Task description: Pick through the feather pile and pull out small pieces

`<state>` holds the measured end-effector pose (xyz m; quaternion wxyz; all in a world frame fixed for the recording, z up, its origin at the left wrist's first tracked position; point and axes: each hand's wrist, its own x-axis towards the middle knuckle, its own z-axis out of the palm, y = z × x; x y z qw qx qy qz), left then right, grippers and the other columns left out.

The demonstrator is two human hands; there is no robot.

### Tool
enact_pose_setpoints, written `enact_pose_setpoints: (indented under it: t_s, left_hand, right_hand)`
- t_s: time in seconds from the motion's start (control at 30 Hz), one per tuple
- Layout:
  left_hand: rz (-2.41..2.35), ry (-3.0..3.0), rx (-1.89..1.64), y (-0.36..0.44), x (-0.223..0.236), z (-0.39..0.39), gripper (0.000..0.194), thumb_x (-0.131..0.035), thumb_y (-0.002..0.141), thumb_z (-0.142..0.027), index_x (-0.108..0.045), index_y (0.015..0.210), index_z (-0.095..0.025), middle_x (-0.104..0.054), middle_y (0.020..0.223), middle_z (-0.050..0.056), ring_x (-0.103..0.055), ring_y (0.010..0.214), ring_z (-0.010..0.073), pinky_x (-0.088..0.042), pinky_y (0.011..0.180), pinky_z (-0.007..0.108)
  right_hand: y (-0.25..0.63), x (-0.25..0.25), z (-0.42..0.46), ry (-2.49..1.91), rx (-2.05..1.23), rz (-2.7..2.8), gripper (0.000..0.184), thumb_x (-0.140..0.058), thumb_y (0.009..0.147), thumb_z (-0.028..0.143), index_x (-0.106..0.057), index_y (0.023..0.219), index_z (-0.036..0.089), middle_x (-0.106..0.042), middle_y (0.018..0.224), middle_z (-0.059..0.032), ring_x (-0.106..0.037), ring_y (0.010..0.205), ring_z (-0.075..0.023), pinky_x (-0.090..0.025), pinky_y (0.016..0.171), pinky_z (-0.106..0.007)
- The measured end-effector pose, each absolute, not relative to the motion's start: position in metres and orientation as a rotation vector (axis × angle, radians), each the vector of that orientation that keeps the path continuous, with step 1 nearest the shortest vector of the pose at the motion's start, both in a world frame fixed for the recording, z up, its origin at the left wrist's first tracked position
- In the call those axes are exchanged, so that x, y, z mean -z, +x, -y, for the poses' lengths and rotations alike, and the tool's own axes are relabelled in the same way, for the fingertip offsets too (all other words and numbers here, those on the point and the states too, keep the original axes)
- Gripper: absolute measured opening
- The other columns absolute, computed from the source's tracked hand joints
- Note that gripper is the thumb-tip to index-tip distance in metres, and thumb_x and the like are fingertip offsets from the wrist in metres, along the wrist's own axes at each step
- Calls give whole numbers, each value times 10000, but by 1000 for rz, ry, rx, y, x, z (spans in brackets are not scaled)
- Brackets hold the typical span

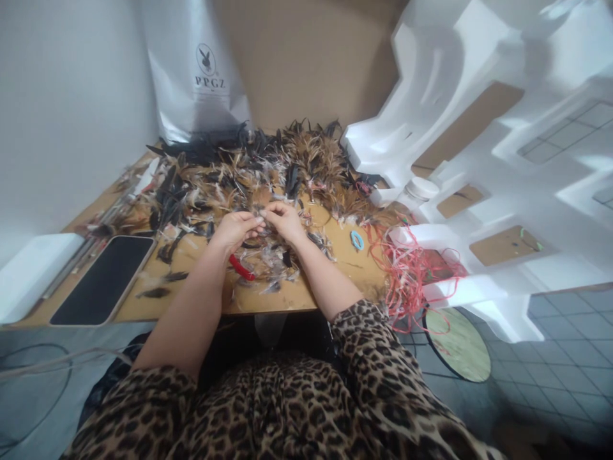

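Note:
My left hand [237,231] and my right hand [283,222] meet above the middle of the table, fingertips pinched close together. Between them a small brown feather tuft [261,197] seems to stick up, though the blur hides exactly how each hand grips it. Piles of brown and black feathers [316,153] spread across the tabletop behind my hands. Under my wrists lie loose pale feather scraps [268,259] and a red-handled tool [242,268], partly covered. To the right of my right hand rests a light-blue ring [357,240], perhaps tape.
A dark-screened phone [103,281] and a white box [38,271] lie at the left edge. Tangled red strings [414,281] hang over the right front edge. White foam packing [460,83] rises on the right, beside a small white-lidded jar [421,189]. A silvery bag [196,76] stands behind.

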<state>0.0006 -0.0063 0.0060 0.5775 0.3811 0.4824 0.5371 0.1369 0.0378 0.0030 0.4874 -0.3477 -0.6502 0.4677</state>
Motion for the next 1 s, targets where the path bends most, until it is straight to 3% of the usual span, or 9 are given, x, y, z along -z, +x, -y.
enact_pose_setpoints:
  t_s: [0.37, 0.63, 0.77, 1.0]
  left_hand:
    - [-1028, 689, -1650, -14, -6, -2, 124, -709, 628, -202, -642, 675, -109, -661, 695, 45, -551, 520, 40, -383, 438, 117]
    - [-991, 648, -1653, -14, -14, -2, 99, -688, 657, -184, -629, 695, -114, -650, 694, 28, -547, 523, 29, -390, 448, 108]
    - [-1022, 663, -1626, -12, -20, -3, 112, -692, 657, -195, -619, 686, -116, -652, 702, 30, -544, 521, 27, -389, 447, 107]
    - [-1010, 729, -1600, -12, -30, -7, 124, -702, 645, -203, -626, 681, -111, -649, 683, 32, -542, 508, 34, -392, 434, 114]
  right_hand:
    - [148, -7, -41, -1066, -864, 2002, 216, -581, 713, 326, -665, 748, 131, -624, 670, -6, -503, 600, -83, -387, 601, -201]
    - [148, -9, -33, -1252, -590, 2329, 105, -599, 664, 276, -658, 651, 190, -628, 625, -4, -507, 580, -111, -351, 578, -228]
    - [148, -8, -36, -1207, -715, 2216, 121, -539, 662, 216, -645, 632, 165, -618, 614, -2, -499, 568, -99, -360, 579, -219]
    - [148, -10, -40, -1117, -1062, 1798, 172, -549, 656, 282, -622, 656, 126, -534, 511, 30, -404, 465, -62, -317, 484, -196]
